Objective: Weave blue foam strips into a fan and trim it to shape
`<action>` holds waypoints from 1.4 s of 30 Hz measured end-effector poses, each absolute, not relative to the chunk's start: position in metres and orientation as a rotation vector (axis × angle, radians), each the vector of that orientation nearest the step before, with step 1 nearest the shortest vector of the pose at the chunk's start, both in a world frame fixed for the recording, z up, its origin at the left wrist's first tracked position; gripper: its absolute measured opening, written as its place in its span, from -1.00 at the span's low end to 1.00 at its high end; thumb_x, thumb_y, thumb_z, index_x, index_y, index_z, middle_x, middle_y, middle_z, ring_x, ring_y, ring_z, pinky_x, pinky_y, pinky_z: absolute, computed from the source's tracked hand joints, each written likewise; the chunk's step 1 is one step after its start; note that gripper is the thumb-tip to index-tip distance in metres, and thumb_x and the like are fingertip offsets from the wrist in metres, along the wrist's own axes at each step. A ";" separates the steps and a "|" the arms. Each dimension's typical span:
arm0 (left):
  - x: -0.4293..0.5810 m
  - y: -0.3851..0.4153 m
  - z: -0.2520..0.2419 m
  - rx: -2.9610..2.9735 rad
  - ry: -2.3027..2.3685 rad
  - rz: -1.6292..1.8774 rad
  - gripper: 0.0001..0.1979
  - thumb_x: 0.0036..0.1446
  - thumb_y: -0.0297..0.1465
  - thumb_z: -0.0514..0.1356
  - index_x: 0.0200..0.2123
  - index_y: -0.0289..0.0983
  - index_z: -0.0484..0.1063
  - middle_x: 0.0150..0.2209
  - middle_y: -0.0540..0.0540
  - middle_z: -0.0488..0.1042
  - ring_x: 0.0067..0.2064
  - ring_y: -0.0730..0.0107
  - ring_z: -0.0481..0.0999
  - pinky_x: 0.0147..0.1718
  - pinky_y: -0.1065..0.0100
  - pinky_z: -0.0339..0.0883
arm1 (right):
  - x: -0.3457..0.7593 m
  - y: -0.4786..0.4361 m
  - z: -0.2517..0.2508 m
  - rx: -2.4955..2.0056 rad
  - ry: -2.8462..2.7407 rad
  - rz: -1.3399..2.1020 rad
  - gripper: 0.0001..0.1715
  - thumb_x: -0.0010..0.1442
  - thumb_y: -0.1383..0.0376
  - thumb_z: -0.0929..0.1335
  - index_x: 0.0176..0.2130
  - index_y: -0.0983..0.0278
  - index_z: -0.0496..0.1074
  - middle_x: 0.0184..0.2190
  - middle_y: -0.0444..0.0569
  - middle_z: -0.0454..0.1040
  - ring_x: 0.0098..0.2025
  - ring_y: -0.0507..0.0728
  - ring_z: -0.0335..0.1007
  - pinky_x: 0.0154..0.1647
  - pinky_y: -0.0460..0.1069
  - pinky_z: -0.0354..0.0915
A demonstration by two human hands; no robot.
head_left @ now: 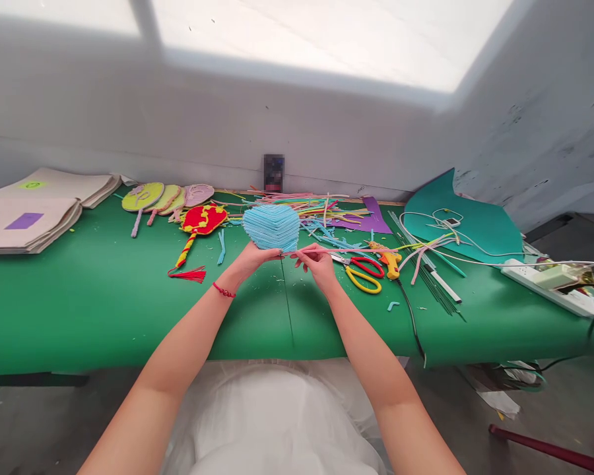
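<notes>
Above the table, my left hand [257,257] grips the lower edge of a light blue fan [272,225] covered in rows of pipe cleaner. My right hand [317,262] pinches a long pink pipe cleaner [344,251], one end of which meets the bottom of the fan. Just right of that hand lie scissors [363,272] with one red and one yellow handle, and a yellow glue gun [391,262]. To the left rests a red and yellow fan [202,221] with a striped handle and a red tassel [191,274].
Several more fans [143,196] lie at the back left, beside stacked paper pads [27,227]. Loose pipe cleaners [321,206] are heaped behind my hands. A teal sheet [480,231], cables and a power strip [549,284] occupy the right. A phone [274,173] leans on the wall.
</notes>
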State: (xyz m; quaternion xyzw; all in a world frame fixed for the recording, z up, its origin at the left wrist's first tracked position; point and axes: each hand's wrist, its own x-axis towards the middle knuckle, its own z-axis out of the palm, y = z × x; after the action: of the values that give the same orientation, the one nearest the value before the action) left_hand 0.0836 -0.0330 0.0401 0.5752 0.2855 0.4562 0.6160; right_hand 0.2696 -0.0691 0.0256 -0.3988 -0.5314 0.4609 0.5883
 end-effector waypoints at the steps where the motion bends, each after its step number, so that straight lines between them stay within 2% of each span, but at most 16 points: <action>1: 0.084 -0.033 0.040 1.330 0.657 1.048 -0.54 -0.09 -0.29 0.36 -0.08 -0.31 0.46 -0.05 -0.23 0.51 -0.08 0.10 0.49 -0.11 0.11 0.40 | 0.269 -0.069 0.026 -0.932 -1.245 1.071 -0.62 -0.05 0.03 0.49 -0.43 0.23 0.37 -0.45 -0.06 0.55 -0.53 0.06 0.43 -0.63 -0.07 0.13; 11: 0.084 -0.033 0.037 1.340 0.631 1.053 -0.50 -0.07 -0.27 0.35 -0.03 -0.31 0.45 0.00 -0.23 0.48 -0.01 0.07 0.46 -0.08 0.10 0.38 | 0.266 -0.068 0.024 -0.952 -1.235 1.002 -0.65 -0.02 0.06 0.48 -0.43 0.23 0.36 -0.45 -0.07 0.53 -0.43 0.11 0.50 -0.63 -0.07 0.18; 21: 0.089 -0.034 0.038 1.393 0.615 1.134 -0.54 -0.08 -0.30 0.37 -0.07 -0.32 0.46 -0.05 -0.22 0.50 -0.06 0.13 0.48 -0.06 0.11 0.36 | 0.265 -0.069 0.023 -0.928 -1.183 1.017 -0.65 -0.02 0.06 0.48 -0.42 0.24 0.35 -0.41 -0.05 0.56 -0.42 0.10 0.50 -0.60 -0.07 0.18; 31: 0.092 -0.032 0.034 1.391 0.686 1.152 -0.55 -0.12 -0.32 0.38 -0.10 -0.30 0.49 -0.05 -0.20 0.51 -0.02 0.08 0.47 -0.01 0.05 0.33 | 0.265 -0.068 0.021 -0.995 -1.189 1.022 -0.59 -0.05 -0.01 0.47 -0.41 0.23 0.35 -0.40 -0.04 0.55 -0.41 0.11 0.49 -0.60 -0.07 0.20; 39: 0.091 -0.033 0.036 1.398 0.706 1.148 -0.50 -0.13 -0.31 0.38 -0.06 -0.31 0.47 0.01 -0.23 0.48 0.01 0.05 0.46 -0.02 0.04 0.33 | 0.266 -0.064 0.019 -1.010 -1.134 1.146 -0.50 -0.13 -0.01 0.49 -0.28 0.22 0.39 -0.40 -0.08 0.52 -0.44 0.06 0.42 -0.62 -0.09 0.23; 42: 0.091 -0.035 0.037 1.414 0.685 1.105 -0.51 -0.13 -0.30 0.39 -0.09 -0.32 0.47 -0.01 -0.25 0.50 -0.01 0.06 0.46 -0.04 0.05 0.35 | 0.265 -0.063 0.017 -1.010 -1.114 1.212 -0.46 -0.17 0.00 0.51 -0.26 0.23 0.39 -0.49 -0.12 0.49 -0.50 0.03 0.36 -0.65 -0.10 0.22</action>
State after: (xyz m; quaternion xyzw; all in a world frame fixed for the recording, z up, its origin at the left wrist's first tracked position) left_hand 0.0910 -0.0350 0.0366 0.6033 0.2923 0.4715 0.5729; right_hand 0.2652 -0.0629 0.0173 -0.4302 -0.4744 0.5161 0.5688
